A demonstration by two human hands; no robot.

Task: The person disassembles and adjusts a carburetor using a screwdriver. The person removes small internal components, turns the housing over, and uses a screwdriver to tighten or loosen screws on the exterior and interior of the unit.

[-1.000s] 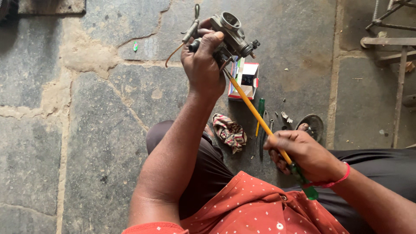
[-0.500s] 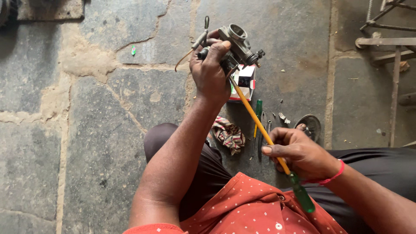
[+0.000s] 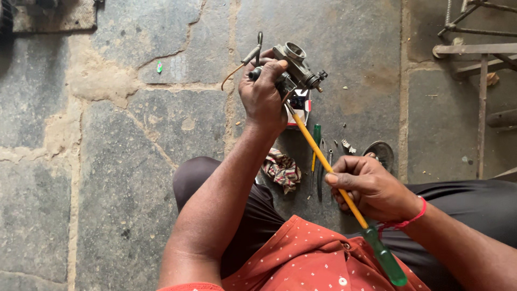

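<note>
Since a second ago the carburettor (image 3: pixel 293 67) has hardly shifted in my left hand (image 3: pixel 263 97); it sits a touch lower against the stone floor (image 3: pixel 124 161), and my right hand (image 3: pixel 371 188) has slid a little farther up the yellow shaft. My left grip is closed tight around the grey metal body, held out at arm's length over the floor with its round throat tilted up and away from me, and a thin cable (image 3: pixel 237 73) curls off its left side. My right grip is wrapped around the long screwdriver (image 3: pixel 344 199), yellow along the shaft and green at the handle, which pokes out below my wrist over my lap; its tip runs up to the underside of the carburettor. Just under that body a small red and white carton (image 3: pixel 301 105) lies flat on the floor, rectangular, partly hidden by my hand. Nearer my knees lie a crumpled patterned rag (image 3: pixel 281 170), a second green-handled screwdriver (image 3: pixel 315 145), a few small loose parts (image 3: pixel 347 146) and a dark round cap (image 3: pixel 379 153). Left of my arm the paving is open; to the right a rusty metal frame (image 3: pixel 474 59) edges the space.
</note>
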